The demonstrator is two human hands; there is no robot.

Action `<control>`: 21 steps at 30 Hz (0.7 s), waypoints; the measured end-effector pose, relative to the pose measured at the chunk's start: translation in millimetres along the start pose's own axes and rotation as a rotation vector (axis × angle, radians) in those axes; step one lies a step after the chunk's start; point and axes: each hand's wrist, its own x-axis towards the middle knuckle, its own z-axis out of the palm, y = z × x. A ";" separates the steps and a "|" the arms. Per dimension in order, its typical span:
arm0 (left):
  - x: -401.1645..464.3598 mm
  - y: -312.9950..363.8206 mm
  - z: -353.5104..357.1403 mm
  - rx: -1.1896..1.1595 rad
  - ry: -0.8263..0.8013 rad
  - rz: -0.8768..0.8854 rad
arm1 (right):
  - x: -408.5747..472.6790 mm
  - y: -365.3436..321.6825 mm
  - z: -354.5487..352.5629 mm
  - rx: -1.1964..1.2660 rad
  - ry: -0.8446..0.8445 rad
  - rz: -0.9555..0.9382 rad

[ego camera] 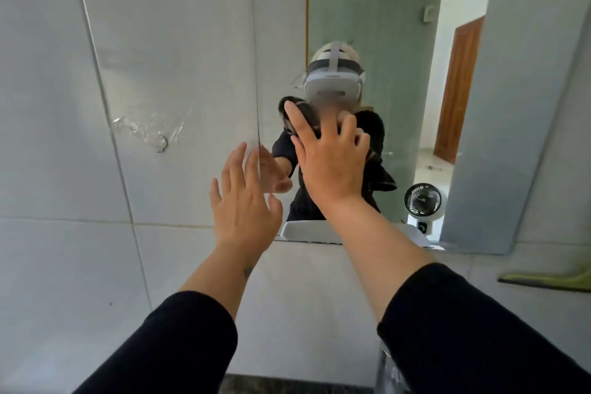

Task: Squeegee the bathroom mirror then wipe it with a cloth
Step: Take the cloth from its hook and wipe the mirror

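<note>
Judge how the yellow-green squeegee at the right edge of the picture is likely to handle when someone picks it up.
The squeegee shows only a long, straight yellow-green edge over a dark strip, so it probably stays stiff when lifted. It looks thin, so it is likely light for its length. The dark strip may be a rubber blade that flexes slightly. Both hands are empty, away from it.

Two bare forearms, black sleeves (pixel 179 339) pushed up, small dark mark on left wrist (pixel 248 272), white headset (pixel 334 86) reflected

left hand (pixel 244 201) raised, right hand (pixel 329 157) spread
</note>
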 end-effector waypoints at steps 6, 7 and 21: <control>-25.7 -9.0 13.7 0.023 -0.075 -0.038 | -38.9 -15.6 10.8 -0.027 -0.125 -0.232; -30.4 -9.4 16.4 0.028 -0.091 -0.042 | -47.0 -12.4 11.3 -0.033 -0.152 -0.258; -78.5 21.0 52.8 0.018 -0.165 -0.053 | -112.6 123.9 2.5 -0.042 -0.064 0.203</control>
